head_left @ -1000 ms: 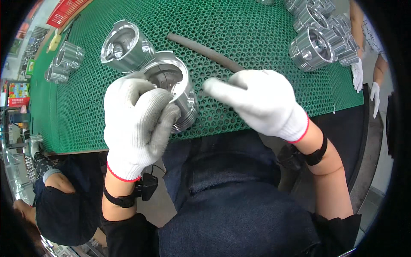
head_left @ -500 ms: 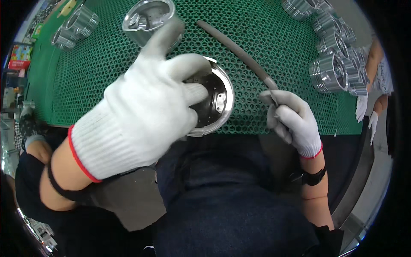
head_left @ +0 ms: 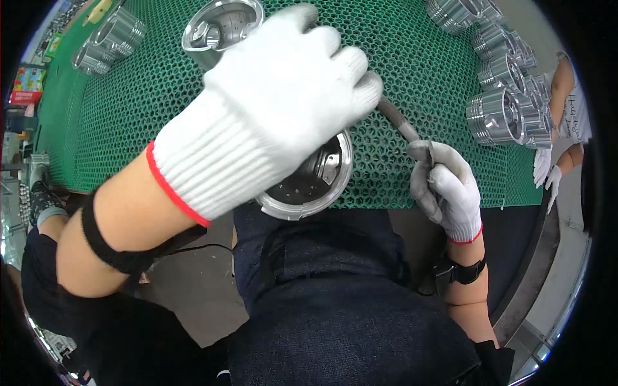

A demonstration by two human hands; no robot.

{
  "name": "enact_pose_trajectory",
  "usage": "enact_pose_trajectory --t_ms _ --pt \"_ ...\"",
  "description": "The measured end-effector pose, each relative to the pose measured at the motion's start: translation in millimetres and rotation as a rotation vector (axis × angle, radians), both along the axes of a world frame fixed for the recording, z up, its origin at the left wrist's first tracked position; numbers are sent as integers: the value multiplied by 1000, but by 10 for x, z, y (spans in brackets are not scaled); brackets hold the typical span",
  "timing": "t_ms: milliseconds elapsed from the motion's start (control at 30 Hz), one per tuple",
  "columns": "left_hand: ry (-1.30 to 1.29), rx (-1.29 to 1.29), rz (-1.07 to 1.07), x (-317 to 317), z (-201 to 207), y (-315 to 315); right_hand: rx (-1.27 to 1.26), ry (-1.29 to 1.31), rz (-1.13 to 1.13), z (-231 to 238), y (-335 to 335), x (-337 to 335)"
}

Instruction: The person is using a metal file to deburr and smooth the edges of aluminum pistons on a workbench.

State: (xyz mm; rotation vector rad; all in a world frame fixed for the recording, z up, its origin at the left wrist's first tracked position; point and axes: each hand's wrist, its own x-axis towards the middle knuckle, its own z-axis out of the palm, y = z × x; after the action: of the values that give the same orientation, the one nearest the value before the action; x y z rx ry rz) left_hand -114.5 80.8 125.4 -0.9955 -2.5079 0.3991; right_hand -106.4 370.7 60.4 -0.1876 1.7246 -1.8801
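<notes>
The left hand (head_left: 270,109), gloved and spread, is laid over the metal piston (head_left: 309,177) at the near edge of the green mat (head_left: 129,128); rigid, heavy and smooth, it is best gripped round its skirt. The file (head_left: 399,125) is clenched in the right hand (head_left: 447,190).

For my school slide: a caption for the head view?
Gloved left hand over a metal piston; right hand grips a file.

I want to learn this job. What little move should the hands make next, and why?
Probably bring the file in the right hand down onto the rim of the metal piston. The left hand rests over the piston at the green mat's edge, and the file points toward it.
</notes>
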Motion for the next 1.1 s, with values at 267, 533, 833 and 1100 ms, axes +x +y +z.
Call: enact_pose_trajectory --t_ms 267,533,833,1100 --pt "-31 191 85 568 -60 -639 -134 -52 -15 -91 62 -40" --pt "-465 546 373 1391 -168 -436 -145 -57 -62 -103 55 -46" --pt "-495 721 343 1116 140 -364 -4 18 37 -9 17 -25" --pt "-422 114 357 585 -58 -373 -26 -11 -51 75 -94 0"
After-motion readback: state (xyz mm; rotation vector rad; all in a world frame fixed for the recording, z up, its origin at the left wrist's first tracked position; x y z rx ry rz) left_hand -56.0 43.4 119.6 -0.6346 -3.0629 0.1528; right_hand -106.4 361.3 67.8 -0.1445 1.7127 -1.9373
